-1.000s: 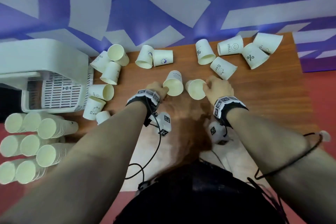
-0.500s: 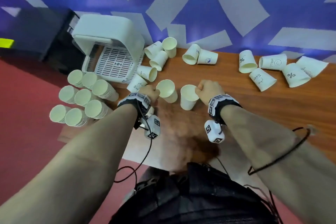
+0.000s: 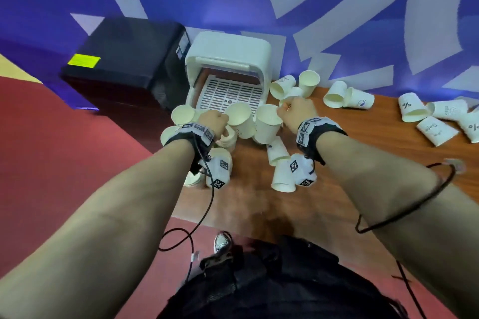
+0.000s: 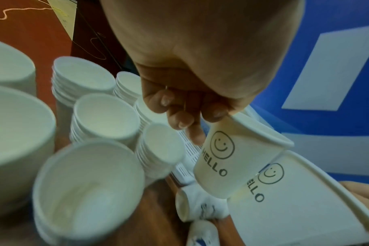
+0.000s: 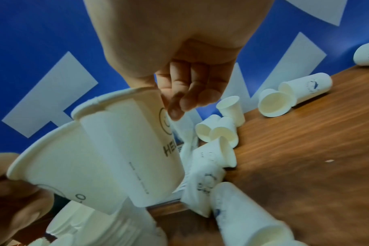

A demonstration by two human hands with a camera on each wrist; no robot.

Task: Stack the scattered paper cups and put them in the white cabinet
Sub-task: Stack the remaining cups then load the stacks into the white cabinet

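My left hand (image 3: 215, 122) (image 4: 192, 123) pinches the rim of a white "HELLO" paper cup (image 3: 239, 122) (image 4: 232, 159). My right hand (image 3: 293, 111) (image 5: 179, 106) pinches the rim of a second "HELLO" cup (image 3: 268, 124) (image 5: 133, 149). Both cups hang side by side, almost touching, just in front of the open white cabinet (image 3: 228, 59) with its slotted tray (image 3: 230, 93). Several stacks of nested cups (image 3: 181, 115) (image 4: 103, 116) stand below my left hand. Loose cups (image 3: 337, 94) (image 5: 274, 103) lie on their sides along the back of the table.
The wooden table (image 3: 337, 163) runs to the right, with more tipped cups (image 3: 414, 111) at its far end and two (image 3: 278, 160) under my right wrist. A black box (image 3: 129, 59) stands left of the cabinet. Red floor lies to the left.
Both hands have carried their cups left from the table's middle to the cabinet's front. The view has swung left with them, and the cups now hang upright.
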